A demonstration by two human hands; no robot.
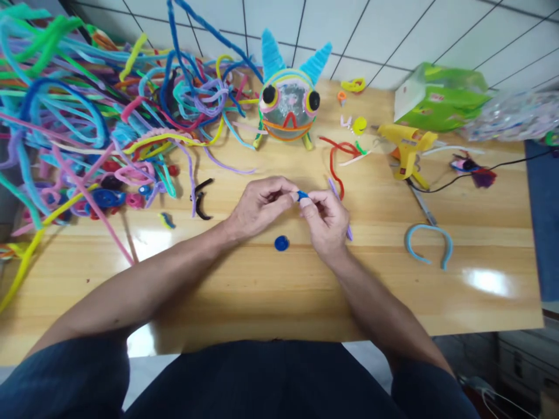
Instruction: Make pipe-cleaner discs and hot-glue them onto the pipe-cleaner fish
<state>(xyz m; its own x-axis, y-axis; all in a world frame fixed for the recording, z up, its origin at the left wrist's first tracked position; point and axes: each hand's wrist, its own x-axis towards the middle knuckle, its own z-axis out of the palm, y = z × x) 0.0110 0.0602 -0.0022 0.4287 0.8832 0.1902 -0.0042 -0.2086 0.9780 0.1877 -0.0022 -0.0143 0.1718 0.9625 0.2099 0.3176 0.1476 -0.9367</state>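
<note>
Between the fingertips of both hands is a small piece of blue pipe cleaner (pixel 302 196). My left hand (pixel 267 203) pinches one end of it, and my right hand (pixel 325 220) pinches the other. Just below them on the table lies a flat blue coil (pixel 282 243), round like a disc. A purple pipe cleaner (pixel 349 233) lies partly hidden under my right hand. Beyond the hands stands a clear animal figure (pixel 290 107) with blue ears, black round eyes and coloured pipe cleaner bands.
A large tangle of pipe cleaners (pixel 82 116) covers the table's left side. A yellow glue gun (pixel 407 145) with a black cord lies at right, near a green packet (pixel 441 96). Red pipe cleaner (pixel 334 166), black scraps (pixel 201 201) and a curved light blue piece (pixel 430 228) lie around.
</note>
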